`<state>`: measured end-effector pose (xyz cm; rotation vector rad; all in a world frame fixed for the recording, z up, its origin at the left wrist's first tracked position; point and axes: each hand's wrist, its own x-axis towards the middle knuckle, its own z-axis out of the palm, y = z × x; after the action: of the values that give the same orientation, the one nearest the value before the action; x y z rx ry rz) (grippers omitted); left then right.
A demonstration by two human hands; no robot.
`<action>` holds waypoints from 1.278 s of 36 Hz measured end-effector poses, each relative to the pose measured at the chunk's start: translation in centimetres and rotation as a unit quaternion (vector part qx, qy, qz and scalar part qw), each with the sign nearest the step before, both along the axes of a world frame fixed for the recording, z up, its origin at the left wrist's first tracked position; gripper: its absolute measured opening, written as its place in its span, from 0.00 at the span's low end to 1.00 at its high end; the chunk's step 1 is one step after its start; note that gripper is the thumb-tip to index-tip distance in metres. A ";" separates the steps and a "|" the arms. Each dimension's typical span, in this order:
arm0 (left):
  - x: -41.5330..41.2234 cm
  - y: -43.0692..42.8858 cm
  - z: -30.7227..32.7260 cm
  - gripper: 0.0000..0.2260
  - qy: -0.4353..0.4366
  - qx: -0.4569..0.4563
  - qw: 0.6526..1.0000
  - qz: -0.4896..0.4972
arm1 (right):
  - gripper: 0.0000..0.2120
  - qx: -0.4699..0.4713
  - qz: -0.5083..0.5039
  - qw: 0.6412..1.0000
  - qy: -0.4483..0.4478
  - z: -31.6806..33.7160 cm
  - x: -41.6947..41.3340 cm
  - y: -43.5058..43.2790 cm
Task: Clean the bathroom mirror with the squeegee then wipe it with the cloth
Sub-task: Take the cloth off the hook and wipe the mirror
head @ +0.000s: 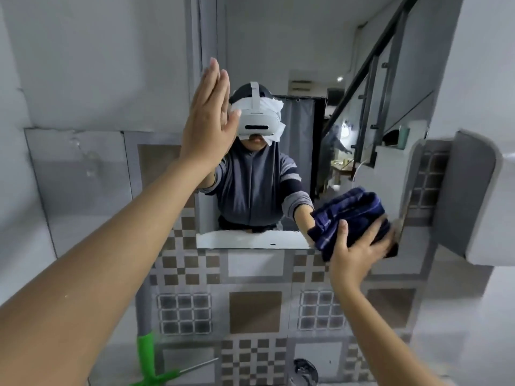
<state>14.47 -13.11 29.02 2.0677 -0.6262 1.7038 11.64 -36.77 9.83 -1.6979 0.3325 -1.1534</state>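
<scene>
The frameless mirror (301, 45) hangs on the wall ahead and reflects a person in a headset. My left hand (206, 118) is flat and open, fingers up, at the mirror's left edge. My right hand (359, 246) presses a bunched dark blue striped cloth (351, 215) against the mirror's lower right corner. A green-handled tool that may be the squeegee (149, 360) leans low on the left; its blade is out of view.
Patterned brown and grey tiles (255, 310) cover the wall below the mirror. A grey and white wall fixture (479, 204) juts out on the right, close to the cloth. A pale panel (78, 185) covers the wall at left. A dark round object (305, 370) sits at the bottom.
</scene>
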 end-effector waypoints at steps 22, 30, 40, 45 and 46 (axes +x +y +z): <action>-6.1 6.0 -13.9 0.12 0.215 -0.058 0.961 -0.164 | 0.33 -0.065 0.045 0.994 -0.073 -1.3 -0.3 22.6; -5.9 5.8 -14.1 0.11 0.185 -0.077 0.971 -0.131 | 0.30 -0.113 0.041 0.991 -0.058 -1.5 -0.4 23.4; -6.2 6.4 -13.2 0.08 0.212 -0.047 0.968 -0.126 | 0.34 -0.214 0.084 0.973 -0.028 -2.6 -1.5 21.0; -7.2 7.0 -13.0 0.08 0.241 -0.048 0.961 -0.128 | 0.29 -0.274 0.113 0.955 -0.034 -2.4 -3.7 19.2; -7.5 7.1 -12.9 0.08 0.243 -0.053 0.960 -0.129 | 0.28 -0.276 0.122 0.953 -0.036 -2.4 -4.2 18.9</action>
<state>6.99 -6.03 16.14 2.1056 -0.5940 1.0096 7.46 -17.90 7.48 -2.0970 -0.2708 -1.1847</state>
